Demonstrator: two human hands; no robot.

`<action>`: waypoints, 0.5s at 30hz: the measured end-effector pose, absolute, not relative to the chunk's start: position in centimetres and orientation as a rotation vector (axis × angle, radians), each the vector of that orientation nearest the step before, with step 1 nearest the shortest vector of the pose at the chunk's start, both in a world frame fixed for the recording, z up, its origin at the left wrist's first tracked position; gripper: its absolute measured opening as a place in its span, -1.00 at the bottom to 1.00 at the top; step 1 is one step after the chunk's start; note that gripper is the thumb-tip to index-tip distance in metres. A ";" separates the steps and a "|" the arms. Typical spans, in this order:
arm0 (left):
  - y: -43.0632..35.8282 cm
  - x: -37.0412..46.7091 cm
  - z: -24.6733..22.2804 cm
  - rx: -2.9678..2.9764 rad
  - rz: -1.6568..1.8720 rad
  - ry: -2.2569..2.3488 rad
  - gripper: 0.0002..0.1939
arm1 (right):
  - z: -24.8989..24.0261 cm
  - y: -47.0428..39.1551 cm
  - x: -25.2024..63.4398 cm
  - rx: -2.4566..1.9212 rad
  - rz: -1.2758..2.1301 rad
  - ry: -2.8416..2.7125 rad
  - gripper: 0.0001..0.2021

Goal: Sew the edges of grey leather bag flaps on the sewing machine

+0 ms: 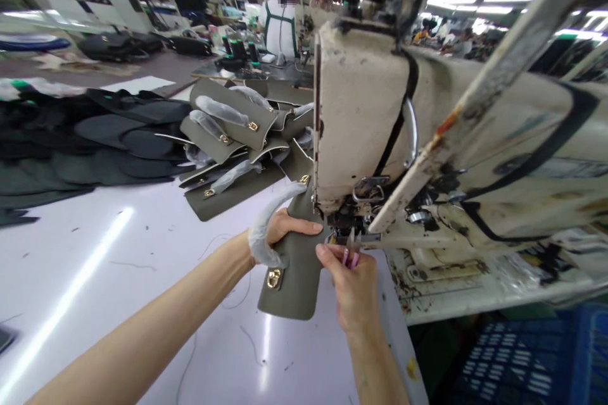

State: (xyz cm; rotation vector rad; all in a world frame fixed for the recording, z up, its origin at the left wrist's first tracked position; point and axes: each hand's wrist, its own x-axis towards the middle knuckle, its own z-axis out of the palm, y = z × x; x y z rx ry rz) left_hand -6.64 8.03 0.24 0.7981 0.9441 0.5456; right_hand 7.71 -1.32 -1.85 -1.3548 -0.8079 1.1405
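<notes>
An olive leather panel with a plastic-wrapped handle and gold fittings lies at the sewing machine, one side near the needle area. My left hand reaches through under the handle, its thumb stretched out on top of the panel, gripping it. My right hand is closed around small scissors with pink handles, their blades pointing up beside the needle area. Its thumb and forefinger are at the panel's right edge. Whether they also pinch the panel is too small to tell.
Several similar olive panels with wrapped handles are heaped behind my left hand. Dark pieces are piled at the left. A blue crate stands lower right. Loose threads lie on the white table. A person in white is farther back.
</notes>
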 end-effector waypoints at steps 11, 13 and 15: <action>5.2 -5.0 0.4 0.668 0.718 0.946 -0.56 | -1.7 -0.8 9.6 -1.302 1.178 -0.757 -0.75; 5.5 -5.1 0.4 0.643 0.708 0.977 -0.61 | -1.8 -0.6 9.6 -1.314 1.179 -0.751 -0.73; 5.8 -5.1 0.4 0.617 0.707 0.980 -0.64 | -1.7 -0.4 9.5 -1.328 1.177 -0.740 -0.72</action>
